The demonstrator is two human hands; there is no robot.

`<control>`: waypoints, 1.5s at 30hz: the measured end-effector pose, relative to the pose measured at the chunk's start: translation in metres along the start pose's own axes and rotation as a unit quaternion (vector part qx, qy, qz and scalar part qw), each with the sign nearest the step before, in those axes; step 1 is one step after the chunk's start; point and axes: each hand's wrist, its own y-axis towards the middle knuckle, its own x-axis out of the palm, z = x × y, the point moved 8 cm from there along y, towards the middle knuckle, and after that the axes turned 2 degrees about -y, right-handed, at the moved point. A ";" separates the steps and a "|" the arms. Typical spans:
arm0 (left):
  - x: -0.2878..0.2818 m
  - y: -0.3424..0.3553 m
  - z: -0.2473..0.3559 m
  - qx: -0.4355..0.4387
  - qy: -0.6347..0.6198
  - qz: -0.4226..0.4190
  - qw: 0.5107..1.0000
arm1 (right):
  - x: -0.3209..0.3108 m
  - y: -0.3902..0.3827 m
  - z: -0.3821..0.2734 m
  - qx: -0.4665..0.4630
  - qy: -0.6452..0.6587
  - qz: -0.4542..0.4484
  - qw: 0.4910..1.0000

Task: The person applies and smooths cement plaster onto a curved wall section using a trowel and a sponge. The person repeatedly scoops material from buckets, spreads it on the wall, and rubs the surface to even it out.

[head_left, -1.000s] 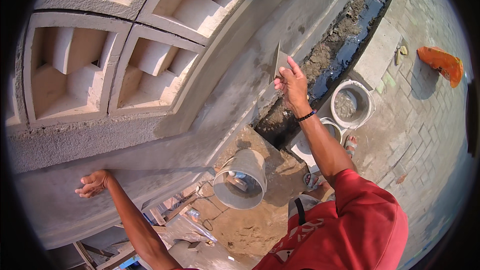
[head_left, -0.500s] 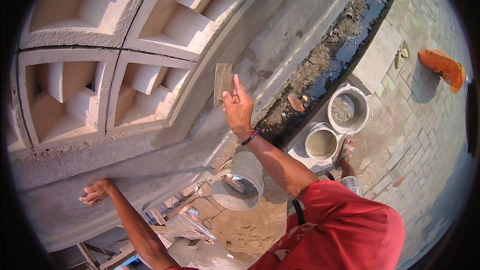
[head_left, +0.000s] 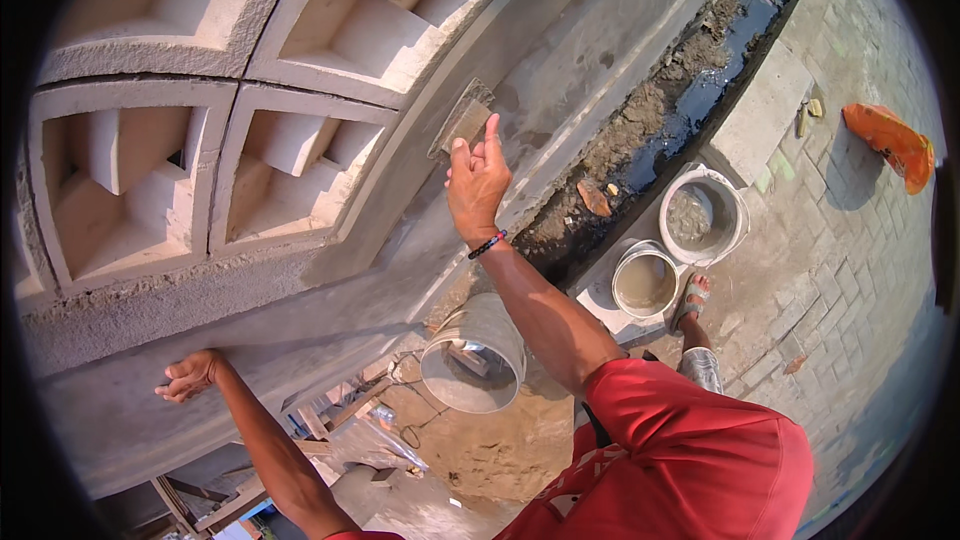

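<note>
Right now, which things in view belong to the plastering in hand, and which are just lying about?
In use:
- right hand holding a flat rectangular plastering float against the grey rendered wall
- left hand resting on the wall
- grey mortar bucket below the right arm

Lying about:
- two white buckets on the paving
- orange cloth

Open air between wall [head_left: 560, 60] and bucket [head_left: 475, 355].

Three buckets [head_left: 645, 280], orange bag [head_left: 890, 143], paving.
</note>
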 end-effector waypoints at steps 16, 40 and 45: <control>0.005 0.004 -0.009 -0.019 -0.013 0.009 1.000 | -0.021 0.057 -0.022 0.001 0.018 -0.033 0.999; -0.007 0.007 -0.007 -0.019 0.015 0.054 0.998 | -0.044 0.181 0.005 0.062 0.469 -0.194 0.859; 0.000 -0.002 -0.005 -0.040 0.025 0.040 0.998 | -0.029 0.147 0.014 0.063 0.474 -0.220 0.850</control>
